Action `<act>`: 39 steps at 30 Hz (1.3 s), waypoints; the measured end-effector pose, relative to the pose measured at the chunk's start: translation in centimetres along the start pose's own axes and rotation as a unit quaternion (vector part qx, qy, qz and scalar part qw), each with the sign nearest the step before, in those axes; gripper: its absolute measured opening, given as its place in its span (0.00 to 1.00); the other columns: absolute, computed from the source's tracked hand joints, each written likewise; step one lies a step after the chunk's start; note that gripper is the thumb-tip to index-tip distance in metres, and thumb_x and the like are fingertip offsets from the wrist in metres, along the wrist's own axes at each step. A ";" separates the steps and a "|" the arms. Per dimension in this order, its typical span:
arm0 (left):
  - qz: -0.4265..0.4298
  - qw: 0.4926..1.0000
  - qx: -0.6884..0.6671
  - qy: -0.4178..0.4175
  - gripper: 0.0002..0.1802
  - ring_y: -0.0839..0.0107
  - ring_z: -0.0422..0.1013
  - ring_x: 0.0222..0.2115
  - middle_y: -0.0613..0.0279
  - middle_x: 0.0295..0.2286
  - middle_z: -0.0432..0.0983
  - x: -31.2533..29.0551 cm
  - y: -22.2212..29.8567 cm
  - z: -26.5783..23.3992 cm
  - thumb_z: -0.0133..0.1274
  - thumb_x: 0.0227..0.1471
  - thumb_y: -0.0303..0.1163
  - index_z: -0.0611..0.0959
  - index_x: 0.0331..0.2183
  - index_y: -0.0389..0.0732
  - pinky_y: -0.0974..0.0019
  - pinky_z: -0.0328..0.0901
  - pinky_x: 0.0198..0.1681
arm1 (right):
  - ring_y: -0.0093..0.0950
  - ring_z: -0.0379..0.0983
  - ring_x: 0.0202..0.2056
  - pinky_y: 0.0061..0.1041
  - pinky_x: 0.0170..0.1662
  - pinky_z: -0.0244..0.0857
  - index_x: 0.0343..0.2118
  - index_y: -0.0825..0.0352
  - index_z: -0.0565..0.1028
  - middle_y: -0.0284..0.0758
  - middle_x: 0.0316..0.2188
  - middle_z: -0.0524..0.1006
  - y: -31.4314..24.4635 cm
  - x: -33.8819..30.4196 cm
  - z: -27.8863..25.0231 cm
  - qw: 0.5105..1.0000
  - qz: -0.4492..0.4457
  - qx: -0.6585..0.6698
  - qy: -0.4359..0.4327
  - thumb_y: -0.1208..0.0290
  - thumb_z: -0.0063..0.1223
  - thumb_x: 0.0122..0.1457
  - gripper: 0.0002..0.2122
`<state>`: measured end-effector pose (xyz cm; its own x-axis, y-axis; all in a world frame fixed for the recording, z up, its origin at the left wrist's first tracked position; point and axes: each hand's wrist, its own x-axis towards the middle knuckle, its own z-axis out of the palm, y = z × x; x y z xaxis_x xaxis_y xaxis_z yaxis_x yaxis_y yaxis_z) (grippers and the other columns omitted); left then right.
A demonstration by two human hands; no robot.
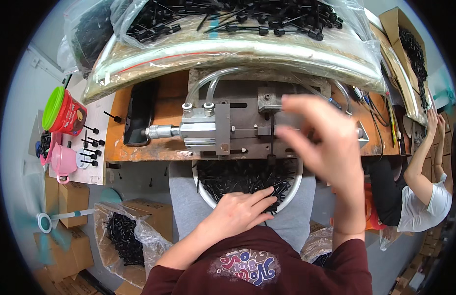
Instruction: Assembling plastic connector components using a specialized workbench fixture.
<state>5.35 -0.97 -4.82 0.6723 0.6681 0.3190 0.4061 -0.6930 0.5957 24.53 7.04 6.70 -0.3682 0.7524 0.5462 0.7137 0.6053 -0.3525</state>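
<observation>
My left hand point(245, 209) lies palm down over a white tub point(297, 183) of loose black plastic pieces point(233, 177) between my knees. Its fingers are stretched out across the pieces, and no piece shows in its grip. Blurred by motion, my right hand point(321, 140) hovers at the right side of a metal bench fixture point(223, 129), thumb and forefinger apart with nothing visible between them. One black stemmed piece point(272, 129) lies across the fixture's middle block, its knobbed end over the bench's front edge. The fixture has a silver air cylinder point(197, 132) with clear hoses.
Behind the fixture, a plastic-covered ledge point(228, 51) bears a heap of black pieces. A phone point(139, 113), a red tub point(68, 114) and a pink cup point(64, 160) stand left. Bagged boxes point(149, 214) flank my legs. Another person point(424, 204) works at right.
</observation>
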 end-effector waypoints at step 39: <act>0.041 0.966 -0.061 0.249 0.18 0.65 0.79 0.33 0.53 0.37 0.82 1.3 1.4 -4.6 0.66 0.42 0.25 0.84 0.40 0.36 0.69 0.72 0.35 | 0.15 0.68 0.23 0.15 0.29 0.62 0.38 0.68 0.74 0.28 0.24 0.70 5.5 11.9 -1.6 0.821 0.174 0.538 0.083 0.71 0.58 0.58 0.09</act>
<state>3.94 0.13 -0.18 0.3054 0.6808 0.6658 0.2675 -0.7324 0.6262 25.02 18.87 12.53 -0.1035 0.9367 0.3346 -0.2133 0.3077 -0.9273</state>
